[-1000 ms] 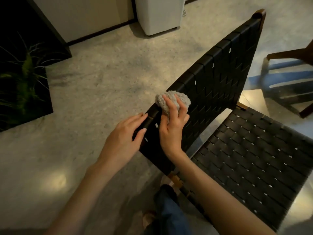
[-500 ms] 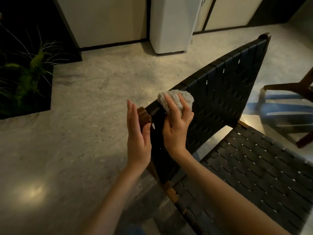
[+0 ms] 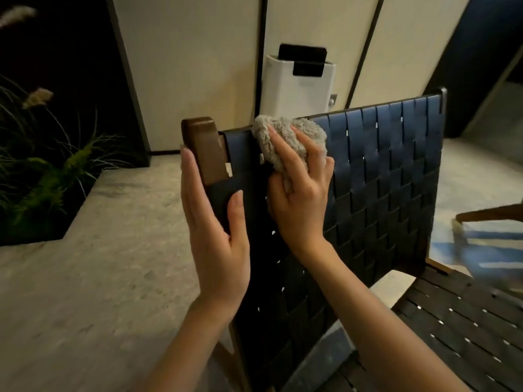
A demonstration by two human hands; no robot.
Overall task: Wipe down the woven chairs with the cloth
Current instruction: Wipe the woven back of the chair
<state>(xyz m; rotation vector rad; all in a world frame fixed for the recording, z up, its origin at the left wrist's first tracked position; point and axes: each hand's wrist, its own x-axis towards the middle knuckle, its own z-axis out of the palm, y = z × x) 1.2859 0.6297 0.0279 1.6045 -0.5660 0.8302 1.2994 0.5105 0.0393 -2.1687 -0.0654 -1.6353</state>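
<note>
Head view: wiping the top corner of the woven chair back, frame braced.
At 12 o'clock of centre, bunched cloth (image 3: 285, 140) under right hand (image 3: 300, 199), fingers curled over it and pressing it onto the top band of chair backrest (image 3: 382, 179), likely to scrub the weave by the corner. At 9 o'clock of the cloth, left hand (image 3: 215, 222) flat along wooden post (image 3: 202, 148), fingers straight, thumb across the front, gripping nothing, probably steadying against the push. At 4 o'clock, seat (image 3: 458, 321), not being wiped now.
</note>
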